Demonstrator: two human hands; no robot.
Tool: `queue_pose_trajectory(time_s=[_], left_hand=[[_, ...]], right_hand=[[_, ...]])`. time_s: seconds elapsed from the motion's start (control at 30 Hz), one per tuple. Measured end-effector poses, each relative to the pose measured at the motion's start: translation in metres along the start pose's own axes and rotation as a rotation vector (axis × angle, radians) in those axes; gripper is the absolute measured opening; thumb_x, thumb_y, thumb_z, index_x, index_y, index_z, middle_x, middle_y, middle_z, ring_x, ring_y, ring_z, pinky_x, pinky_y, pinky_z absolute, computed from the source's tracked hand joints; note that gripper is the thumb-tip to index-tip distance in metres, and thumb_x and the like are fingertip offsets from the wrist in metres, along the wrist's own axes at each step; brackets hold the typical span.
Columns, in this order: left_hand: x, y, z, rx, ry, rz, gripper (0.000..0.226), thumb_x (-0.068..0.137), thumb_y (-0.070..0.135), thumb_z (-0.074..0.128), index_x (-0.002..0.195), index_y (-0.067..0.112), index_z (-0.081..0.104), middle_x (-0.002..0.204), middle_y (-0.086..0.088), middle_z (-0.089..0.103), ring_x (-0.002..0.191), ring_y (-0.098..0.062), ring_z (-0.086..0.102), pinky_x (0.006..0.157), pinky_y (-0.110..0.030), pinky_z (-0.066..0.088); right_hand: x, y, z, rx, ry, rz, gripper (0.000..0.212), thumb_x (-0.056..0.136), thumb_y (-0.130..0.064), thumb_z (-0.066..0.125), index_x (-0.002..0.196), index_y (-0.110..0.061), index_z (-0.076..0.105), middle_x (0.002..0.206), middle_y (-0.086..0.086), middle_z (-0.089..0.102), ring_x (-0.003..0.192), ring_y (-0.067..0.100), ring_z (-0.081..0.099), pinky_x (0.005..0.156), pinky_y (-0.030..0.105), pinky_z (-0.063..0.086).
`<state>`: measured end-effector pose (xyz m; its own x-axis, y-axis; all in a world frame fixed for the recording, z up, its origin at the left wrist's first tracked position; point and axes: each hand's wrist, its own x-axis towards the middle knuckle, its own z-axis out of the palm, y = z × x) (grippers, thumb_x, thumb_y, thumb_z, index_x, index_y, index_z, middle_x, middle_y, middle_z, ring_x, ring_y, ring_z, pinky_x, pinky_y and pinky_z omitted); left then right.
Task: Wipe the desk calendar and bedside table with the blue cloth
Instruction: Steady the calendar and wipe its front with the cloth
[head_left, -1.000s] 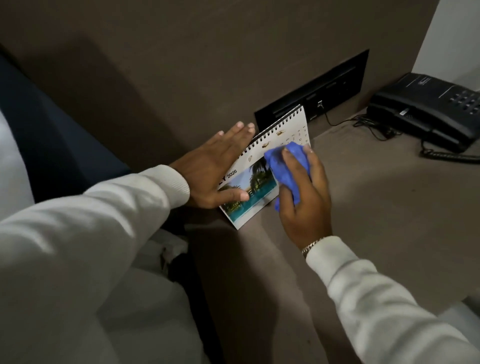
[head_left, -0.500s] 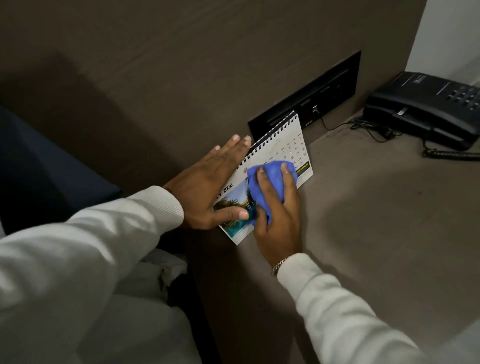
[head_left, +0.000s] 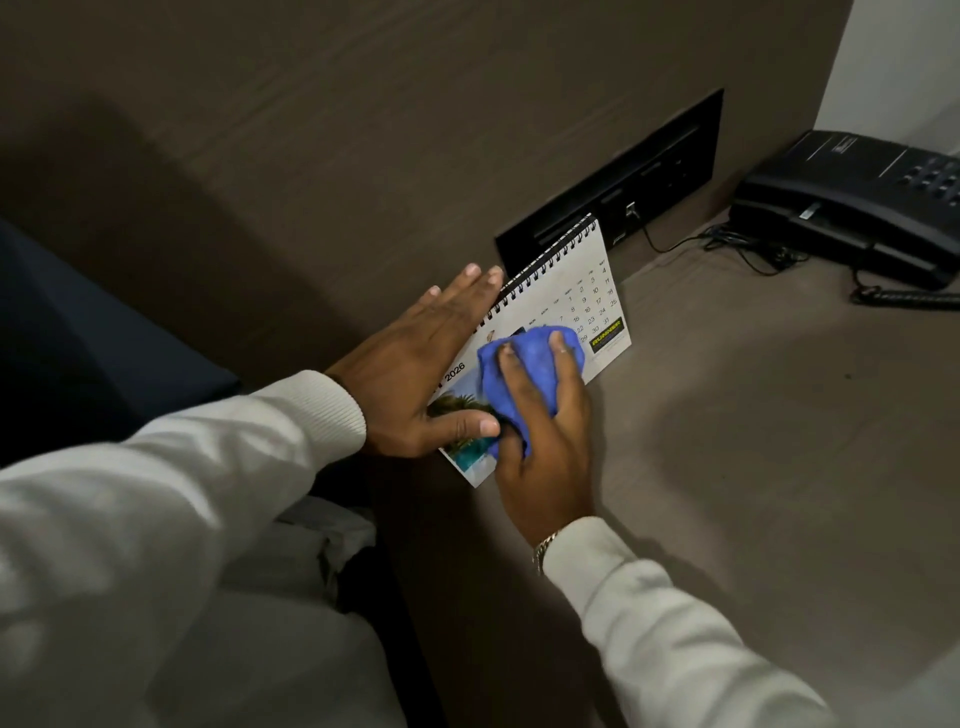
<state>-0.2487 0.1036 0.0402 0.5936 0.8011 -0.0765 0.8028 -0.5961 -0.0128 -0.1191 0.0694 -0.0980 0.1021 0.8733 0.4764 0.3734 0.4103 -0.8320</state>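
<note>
A white spiral-bound desk calendar (head_left: 563, 291) stands tilted on the brown bedside table (head_left: 753, 467), close to the wall panel. My left hand (head_left: 415, 369) clasps its left end, fingers flat behind the back, thumb across the beach picture on the front. My right hand (head_left: 545, 431) presses the crumpled blue cloth (head_left: 524, 364) against the middle of the calendar's front page. The cloth and both hands hide most of the picture and part of the date grid.
A black telephone (head_left: 852, 208) with a coiled cord sits at the table's far right corner. A black socket panel (head_left: 623, 197) is set in the wall behind the calendar, with a cable running from it. White bedding (head_left: 260, 649) lies left of the table.
My right hand has slid the blue cloth from the calendar's right half leftward and down to the middle of the page. My left hand keeps its hold on the left end.
</note>
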Motion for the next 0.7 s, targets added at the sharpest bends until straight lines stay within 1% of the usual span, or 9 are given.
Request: queue_pose_trajectory(time_s=[0.07,0.17,0.3,0.4,0.47,0.53,0.6,0.67,0.7], left_hand=[[0.0,0.001,0.0,-0.008,-0.001,0.003,0.107,0.079,0.07,0.045,0.151,0.011,-0.007,0.164,-0.004,-0.003,0.15,-0.013,-0.009,0.123,-0.035,0.004],[0.0,0.002,-0.002,0.002,-0.011,0.0,0.109,0.078,0.072,0.044,0.151,0.009,-0.006,0.164,-0.005,-0.003,0.15,-0.014,-0.009,0.123,-0.037,0.005],[0.001,0.002,-0.002,-0.012,-0.027,-0.026,0.11,0.076,0.073,0.046,0.151,0.014,-0.009,0.164,-0.001,-0.005,0.149,-0.009,-0.011,0.122,-0.029,-0.001],[0.002,0.001,-0.002,-0.016,-0.016,-0.022,0.11,0.076,0.074,0.045,0.151,0.015,-0.01,0.164,0.001,-0.007,0.149,-0.007,-0.013,0.12,-0.025,-0.005],[0.001,0.0,-0.001,0.001,0.001,-0.003,0.109,0.077,0.073,0.045,0.151,0.013,-0.009,0.163,0.0,-0.006,0.149,-0.009,-0.011,0.122,-0.029,-0.001],[0.0,0.0,0.002,0.006,0.02,0.01,0.109,0.078,0.071,0.046,0.151,0.01,-0.006,0.163,-0.002,-0.004,0.15,-0.012,-0.009,0.122,-0.032,0.002],[0.001,0.0,0.003,0.007,0.023,0.007,0.109,0.078,0.069,0.048,0.152,0.008,-0.004,0.164,-0.004,-0.002,0.15,-0.013,-0.008,0.123,-0.032,0.002],[0.002,-0.001,0.002,0.013,0.012,-0.001,0.109,0.078,0.07,0.048,0.152,0.01,-0.005,0.164,-0.002,-0.002,0.15,-0.011,-0.009,0.122,-0.027,-0.002],[0.002,-0.001,0.002,0.012,0.005,-0.005,0.11,0.077,0.071,0.048,0.152,0.012,-0.007,0.164,0.0,-0.004,0.149,-0.009,-0.01,0.121,-0.024,-0.005]], right_hand=[[0.005,-0.002,0.0,-0.002,0.015,-0.033,0.078,0.084,-0.005,0.058,0.144,-0.041,0.024,0.159,0.01,0.016,0.146,0.019,0.005,0.117,0.025,0.006],[0.028,0.0,-0.006,0.053,0.097,-0.008,0.071,0.081,0.003,0.055,0.141,-0.03,0.039,0.157,0.014,0.021,0.145,0.019,0.01,0.118,0.027,0.012],[0.054,0.016,-0.019,0.022,0.185,0.124,0.063,0.081,0.005,0.052,0.137,-0.023,0.046,0.156,0.017,0.025,0.145,0.025,0.019,0.116,0.018,0.017],[0.03,0.012,-0.017,0.031,0.123,0.144,0.064,0.082,0.005,0.055,0.138,-0.023,0.044,0.157,0.017,0.021,0.143,0.015,0.014,0.113,0.008,0.011],[0.005,0.0,-0.009,0.062,0.055,0.091,0.07,0.081,0.005,0.057,0.139,-0.031,0.039,0.158,0.012,0.018,0.145,0.008,0.006,0.115,0.013,0.01],[0.0,-0.008,-0.006,0.121,0.055,0.043,0.07,0.081,0.004,0.057,0.138,-0.033,0.04,0.158,0.006,0.018,0.145,0.002,0.003,0.116,0.018,0.013],[0.024,-0.009,-0.006,0.16,0.165,0.019,0.063,0.082,0.004,0.055,0.136,-0.027,0.046,0.156,0.011,0.022,0.147,0.011,0.012,0.117,0.019,0.018],[0.057,-0.007,-0.012,0.154,0.26,0.064,0.057,0.082,0.002,0.051,0.134,-0.021,0.051,0.155,0.015,0.026,0.146,0.02,0.021,0.117,0.022,0.023],[0.069,-0.004,-0.015,0.134,0.275,0.083,0.056,0.082,0.001,0.05,0.134,-0.02,0.052,0.155,0.015,0.027,0.145,0.023,0.024,0.116,0.018,0.023]])
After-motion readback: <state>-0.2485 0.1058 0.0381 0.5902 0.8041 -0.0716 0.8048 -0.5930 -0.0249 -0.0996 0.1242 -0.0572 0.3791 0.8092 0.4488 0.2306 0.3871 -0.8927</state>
